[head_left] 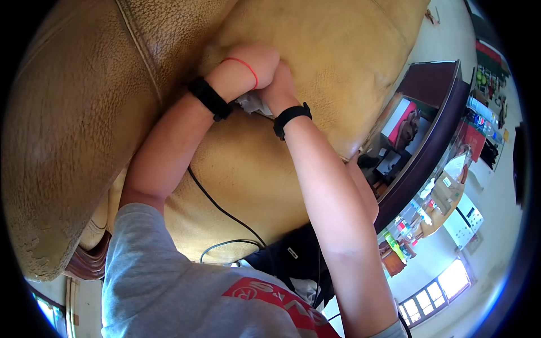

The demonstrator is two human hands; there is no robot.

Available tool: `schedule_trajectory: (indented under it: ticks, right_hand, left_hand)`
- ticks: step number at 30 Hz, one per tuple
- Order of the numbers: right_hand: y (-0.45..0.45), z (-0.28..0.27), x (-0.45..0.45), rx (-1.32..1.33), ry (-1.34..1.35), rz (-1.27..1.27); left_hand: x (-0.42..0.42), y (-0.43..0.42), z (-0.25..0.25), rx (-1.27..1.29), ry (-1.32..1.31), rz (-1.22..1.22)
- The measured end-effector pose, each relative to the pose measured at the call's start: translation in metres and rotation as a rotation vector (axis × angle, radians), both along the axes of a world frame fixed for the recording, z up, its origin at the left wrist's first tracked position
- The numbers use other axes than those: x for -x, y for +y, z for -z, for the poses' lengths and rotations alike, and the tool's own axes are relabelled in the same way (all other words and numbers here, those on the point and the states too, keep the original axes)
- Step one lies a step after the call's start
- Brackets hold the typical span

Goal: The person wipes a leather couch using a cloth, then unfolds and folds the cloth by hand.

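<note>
My left hand [252, 63], with a thin red string and a black strap at the wrist, is bent down over the tan leather sofa seat [327, 62]. Touching it is my right hand [280, 87], which has a black strap too. Some crumpled whitish material [253, 103] shows just below the two hands, partly covered by them. The fingers of both hands are hidden behind the wrists and backs of the hands, so their grip cannot be made out.
A brown leather armrest [84, 112] rises at the left. A black cable [220, 207] runs over the sofa toward dark fabric [290, 253]. At the right stands a dark table [420, 163] with items on its shelf and top.
</note>
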State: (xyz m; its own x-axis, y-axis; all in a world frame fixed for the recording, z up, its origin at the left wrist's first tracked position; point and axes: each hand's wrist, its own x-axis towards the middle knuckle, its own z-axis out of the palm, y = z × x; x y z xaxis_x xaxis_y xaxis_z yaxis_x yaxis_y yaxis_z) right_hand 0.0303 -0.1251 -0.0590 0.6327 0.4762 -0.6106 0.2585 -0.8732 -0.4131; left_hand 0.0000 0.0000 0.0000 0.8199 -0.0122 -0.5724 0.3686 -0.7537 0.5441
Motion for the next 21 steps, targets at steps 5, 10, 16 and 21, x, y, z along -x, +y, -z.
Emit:
schedule_trajectory:
  ticks: [5,10,16,21]
  right_hand:
    - [0.012,-0.026,0.007,0.107,-0.063,-0.039]
    - [0.021,-0.017,0.010,0.239,-0.179,-0.084]
    - [0.036,-0.032,0.017,0.431,-0.370,-0.190]
    - [0.026,-0.024,0.007,0.299,-0.312,-0.161]
  left_hand:
    - [0.003,-0.002,0.008,0.028,-0.048,-0.002]
    - [0.003,-0.001,0.010,0.072,-0.019,-0.006]
    - [0.002,0.005,0.013,0.074,-0.002,-0.015]
    - [0.007,-0.001,0.010,0.077,-0.119,-0.015]
